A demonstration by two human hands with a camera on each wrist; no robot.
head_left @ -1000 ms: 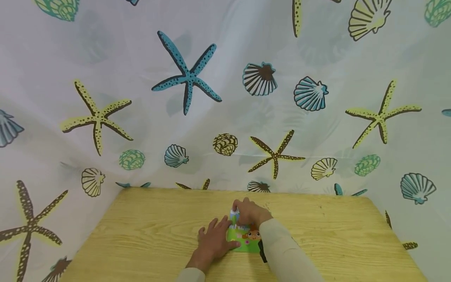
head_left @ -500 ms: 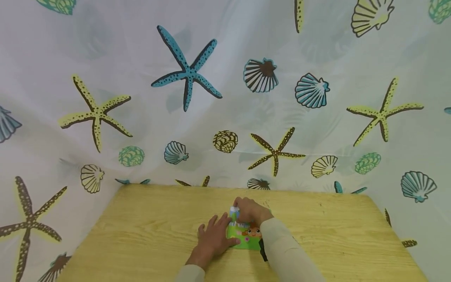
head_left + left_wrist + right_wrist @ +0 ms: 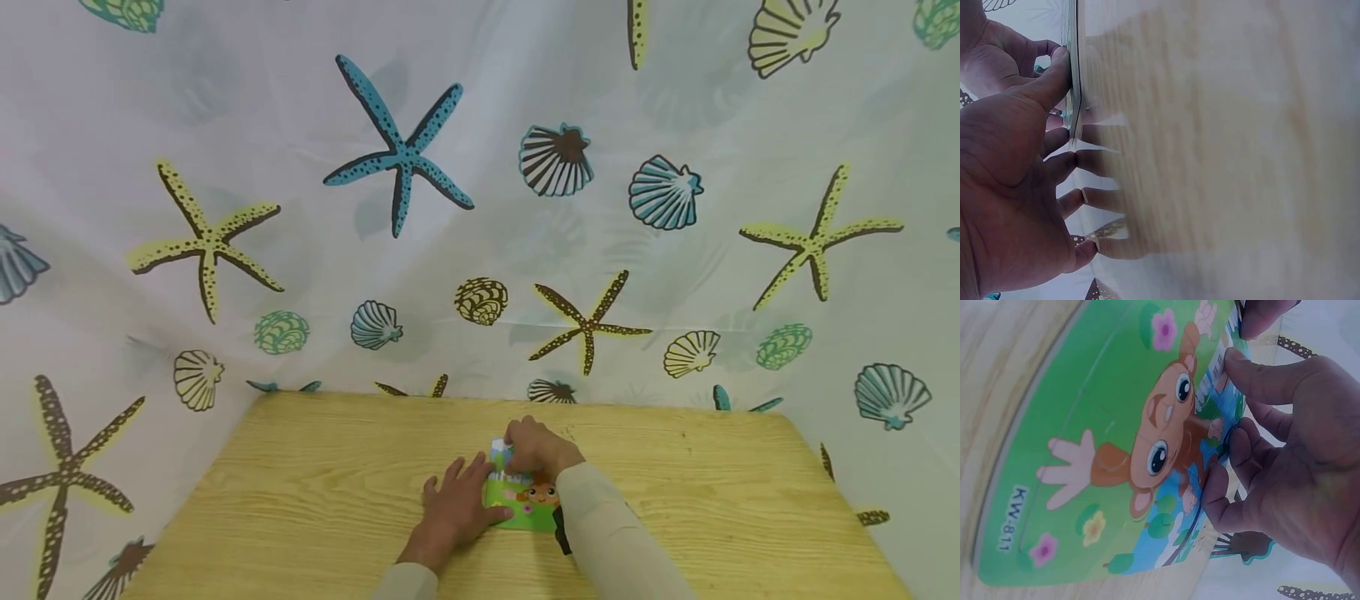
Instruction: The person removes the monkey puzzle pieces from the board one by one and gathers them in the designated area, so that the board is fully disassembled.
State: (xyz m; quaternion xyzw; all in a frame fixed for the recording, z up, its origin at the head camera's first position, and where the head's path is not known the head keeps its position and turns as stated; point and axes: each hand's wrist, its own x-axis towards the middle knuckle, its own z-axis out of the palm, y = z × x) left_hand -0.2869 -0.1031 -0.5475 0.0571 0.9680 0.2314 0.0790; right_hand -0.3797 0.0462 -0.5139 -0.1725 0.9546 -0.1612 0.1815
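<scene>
A flat puzzle board [image 3: 513,518] with a cartoon monkey, flowers and green ground lies on the wooden table. In the right wrist view the monkey puzzle board [image 3: 1104,506] shows faint seams and the print KW-811. My left hand [image 3: 453,507] lies at its left side, fingers spread on the table, thumb over the board's near left part. The left wrist view shows the left hand [image 3: 1016,162] beside the board's edge. Bent fingers of my right hand [image 3: 536,448] touch the board's upper part; in the right wrist view this hand's thumb [image 3: 1260,378] touches its face. Whether it pinches a piece is unclear.
The wooden table [image 3: 322,475] extends to both sides of the board. A white cloth [image 3: 480,200] printed with starfish and shells hangs behind and along both sides. A black strap [image 3: 561,532] shows at the right sleeve.
My right hand has shifted slightly to the right over the board, uncovering more of its upper left corner. The left hand stays in place. The head view tilts down a little.
</scene>
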